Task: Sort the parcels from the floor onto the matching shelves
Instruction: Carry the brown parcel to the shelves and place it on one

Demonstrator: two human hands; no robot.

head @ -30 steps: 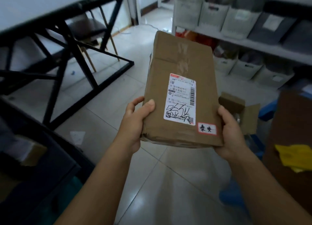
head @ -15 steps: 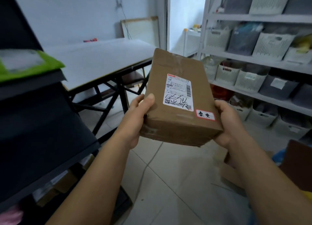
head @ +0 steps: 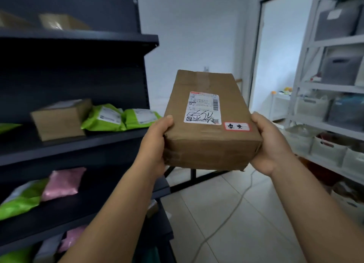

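Observation:
A brown cardboard parcel [head: 206,140] with a white shipping label and a small red-bordered sticker is held in front of me at chest height. My left hand [head: 155,144] grips its near left corner, thumb on top. My right hand [head: 269,144] grips its near right corner. To the left stands the dark shelf unit [head: 78,142]. Its middle shelf carries a brown box [head: 59,118] and two green mailer bags [head: 122,117]. The shelf below holds a pink bag [head: 63,184] and a green bag [head: 21,199]. The top shelf holds a brown box [head: 63,22].
A white rack [head: 323,124] with grey and white storage bins fills the right side. A white cable [head: 232,203] runs across the tiled floor. A black table frame [head: 193,176] shows under the parcel. A bright doorway is behind.
My view has swung up and to the left, from the floor and table to the dark shelf unit. The parcel stays held in both hands.

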